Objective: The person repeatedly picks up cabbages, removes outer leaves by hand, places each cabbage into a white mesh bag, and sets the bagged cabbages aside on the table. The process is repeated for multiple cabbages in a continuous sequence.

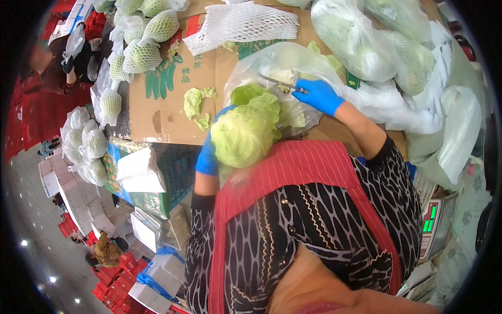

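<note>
My left hand [208,151], in a blue glove, grips a pale green head of iceberg lettuce [242,135] from its left side, close to my red striped apron [290,159]. Loose outer leaves stick up at the far side of the head. In my right hand [319,96], also gloved in blue, is a knife whose thin blade [274,81] points to the far left. The knife is over a clear plastic bag [257,64] with leaf scraps on and around it. Torn lettuce leaves [193,103] lie on the cardboard [172,121] left of the bag.
Net-wrapped heads [142,57] are piled at far left; bagged ones [355,47] stand at far right. A white foam net [247,25] lies at the far side. Below right is a scale [429,227] with a lit display. A person [59,64] is at the left.
</note>
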Demonstrator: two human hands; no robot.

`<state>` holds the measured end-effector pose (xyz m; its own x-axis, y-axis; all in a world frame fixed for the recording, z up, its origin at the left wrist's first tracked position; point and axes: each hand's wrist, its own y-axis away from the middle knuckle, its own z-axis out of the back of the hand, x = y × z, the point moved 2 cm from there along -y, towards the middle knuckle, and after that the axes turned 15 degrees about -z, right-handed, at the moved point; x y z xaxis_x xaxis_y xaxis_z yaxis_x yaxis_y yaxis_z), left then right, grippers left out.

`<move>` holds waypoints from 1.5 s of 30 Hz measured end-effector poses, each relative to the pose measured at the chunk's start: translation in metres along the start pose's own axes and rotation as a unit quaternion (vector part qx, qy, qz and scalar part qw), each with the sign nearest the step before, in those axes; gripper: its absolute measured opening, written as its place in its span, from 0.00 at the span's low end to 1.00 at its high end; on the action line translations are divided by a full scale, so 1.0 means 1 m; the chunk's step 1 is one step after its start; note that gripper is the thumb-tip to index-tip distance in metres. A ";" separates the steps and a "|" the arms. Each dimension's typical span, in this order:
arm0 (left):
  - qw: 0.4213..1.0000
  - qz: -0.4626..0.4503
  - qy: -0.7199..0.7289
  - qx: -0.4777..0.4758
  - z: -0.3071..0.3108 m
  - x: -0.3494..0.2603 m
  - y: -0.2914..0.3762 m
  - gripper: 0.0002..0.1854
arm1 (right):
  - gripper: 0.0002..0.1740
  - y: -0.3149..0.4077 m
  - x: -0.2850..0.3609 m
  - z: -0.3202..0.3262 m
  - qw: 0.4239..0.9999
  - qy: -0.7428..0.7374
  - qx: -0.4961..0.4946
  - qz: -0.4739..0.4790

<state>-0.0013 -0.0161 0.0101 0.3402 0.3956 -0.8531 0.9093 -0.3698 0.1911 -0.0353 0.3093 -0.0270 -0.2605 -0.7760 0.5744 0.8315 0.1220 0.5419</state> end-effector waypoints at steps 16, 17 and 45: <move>0.910 -0.241 -0.239 -0.236 0.041 0.024 -0.097 0.48 | 0.25 -0.147 0.090 0.084 0.903 0.036 -0.394 0.165; 0.903 -0.246 -0.282 -0.210 0.039 0.039 -0.096 0.51 | 0.25 -0.161 0.089 0.079 0.892 0.107 -0.417 0.136; 0.831 -0.468 -0.282 -0.109 -0.087 -0.066 -0.107 0.14 | 0.22 -0.017 0.109 0.016 0.811 -0.542 0.066 0.211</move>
<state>-0.1003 0.0708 0.0884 -0.6497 -0.0551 -0.7582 0.7556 0.0630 -0.6520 -0.0854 0.2325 0.0364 -0.3042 0.3427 0.8888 0.9179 0.3551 0.1772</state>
